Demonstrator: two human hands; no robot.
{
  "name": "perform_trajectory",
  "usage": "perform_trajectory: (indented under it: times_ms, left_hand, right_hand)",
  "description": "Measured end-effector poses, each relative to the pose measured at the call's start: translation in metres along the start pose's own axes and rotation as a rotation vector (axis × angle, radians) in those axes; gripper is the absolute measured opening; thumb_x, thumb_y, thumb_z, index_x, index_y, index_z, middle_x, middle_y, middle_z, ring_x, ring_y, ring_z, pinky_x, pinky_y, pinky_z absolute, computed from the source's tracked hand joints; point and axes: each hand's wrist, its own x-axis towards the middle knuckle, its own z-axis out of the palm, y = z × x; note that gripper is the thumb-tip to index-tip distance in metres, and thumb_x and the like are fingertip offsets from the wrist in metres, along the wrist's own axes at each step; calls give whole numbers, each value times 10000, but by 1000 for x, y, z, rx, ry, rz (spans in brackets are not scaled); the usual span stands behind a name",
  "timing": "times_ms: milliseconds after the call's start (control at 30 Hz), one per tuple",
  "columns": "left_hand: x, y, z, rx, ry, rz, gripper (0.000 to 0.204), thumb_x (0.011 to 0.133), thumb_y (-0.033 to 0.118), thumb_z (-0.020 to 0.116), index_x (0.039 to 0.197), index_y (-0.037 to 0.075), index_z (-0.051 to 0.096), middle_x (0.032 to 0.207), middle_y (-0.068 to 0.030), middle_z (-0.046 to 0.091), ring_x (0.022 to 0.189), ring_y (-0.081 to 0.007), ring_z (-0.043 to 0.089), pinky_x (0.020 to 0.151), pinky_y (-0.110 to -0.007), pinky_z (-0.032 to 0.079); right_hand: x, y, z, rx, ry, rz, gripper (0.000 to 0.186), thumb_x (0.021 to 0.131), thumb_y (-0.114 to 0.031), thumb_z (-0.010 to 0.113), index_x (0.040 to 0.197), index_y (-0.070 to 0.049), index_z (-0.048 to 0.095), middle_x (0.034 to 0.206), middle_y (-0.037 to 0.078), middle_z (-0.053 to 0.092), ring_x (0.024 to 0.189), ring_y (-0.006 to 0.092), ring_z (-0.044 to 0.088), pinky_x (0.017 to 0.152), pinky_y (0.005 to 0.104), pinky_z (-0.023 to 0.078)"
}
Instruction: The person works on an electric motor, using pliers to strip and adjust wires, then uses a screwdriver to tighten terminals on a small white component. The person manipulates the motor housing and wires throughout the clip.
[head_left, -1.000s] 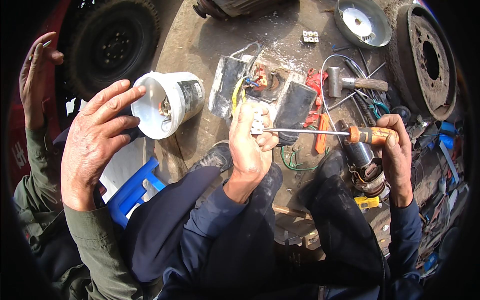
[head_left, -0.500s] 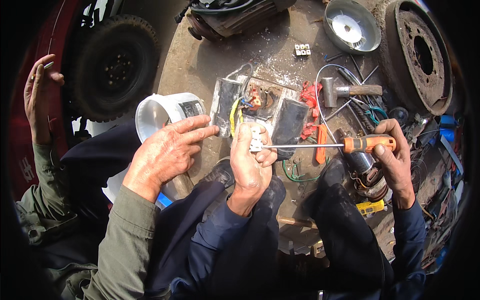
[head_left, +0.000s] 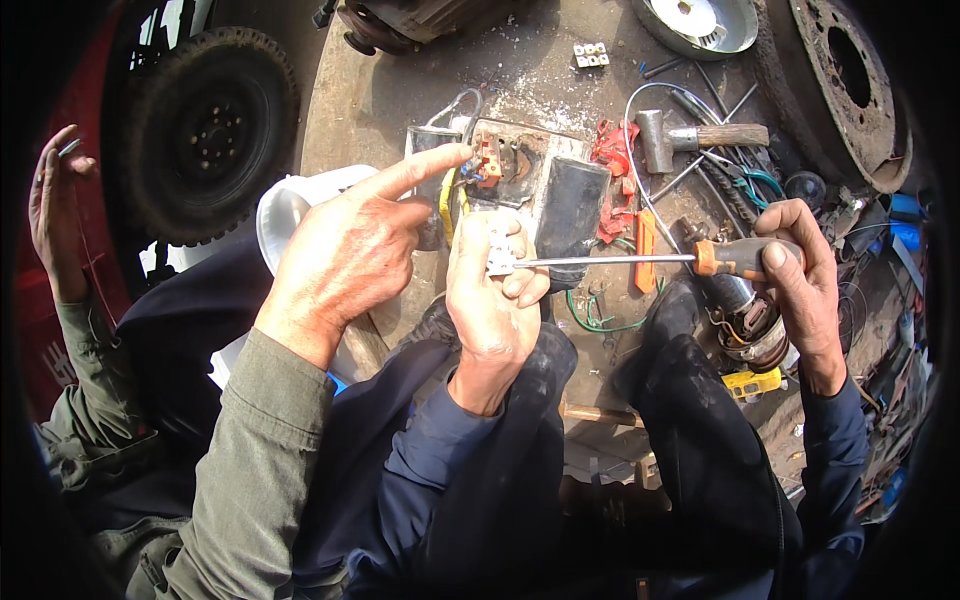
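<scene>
My left hand (head_left: 492, 315) is closed around a small white terminal block (head_left: 499, 248), pinched between thumb and fingers. My right hand (head_left: 808, 285) grips the orange and black handle of a screwdriver (head_left: 738, 259). Its long shaft runs left, with the tip at the block's lower side. Just beyond stands an open electrical unit with a black capacitor (head_left: 575, 208), a yellow wire (head_left: 447, 200) and an orange terminal piece (head_left: 490, 158). Another person's hand (head_left: 345, 255) reaches in from the left, its index finger stretched toward that orange piece. That person's other hand (head_left: 58, 200) holds something small and thin.
A hammer (head_left: 690, 138), red torn material (head_left: 615, 180), an orange utility knife (head_left: 646, 245) and another white terminal block (head_left: 591, 55) lie on the table. Rusty wheel rim (head_left: 840, 100) stands far right, metal bowl (head_left: 695, 25) beside it. White bucket (head_left: 285, 215) is at left.
The other person's near hand has moved up and right, now pointing with one finger toward the orange terminal piece. My hands keep hold of the block and screwdriver; the view has shifted slightly.
</scene>
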Motion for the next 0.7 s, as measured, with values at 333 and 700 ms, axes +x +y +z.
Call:
perform_trajectory:
  times_ms: [333, 700]
  left_hand:
    - [0, -3, -6, -6, -57, 16, 301, 1166, 368, 482, 1110, 89, 581, 819, 15, 520, 577, -44, 413, 520, -226, 350]
    - [4, -1, -9, -55, -160, -49, 321, 1162, 359, 475, 1115, 65, 595, 892, -39, 607, 562, -67, 428, 502, -236, 351]
  right_hand:
    - [2, 1, 0, -64, 27, -74, 506, 955, -421, 800, 1231, -50, 597, 953, -21, 662, 897, 39, 658, 754, 165, 486]
    - [9, -5, -13, 74, 24, -184, 471, 910, -338, 833, 1197, -45, 601, 1004, 9, 640, 833, 38, 578, 749, 171, 460]
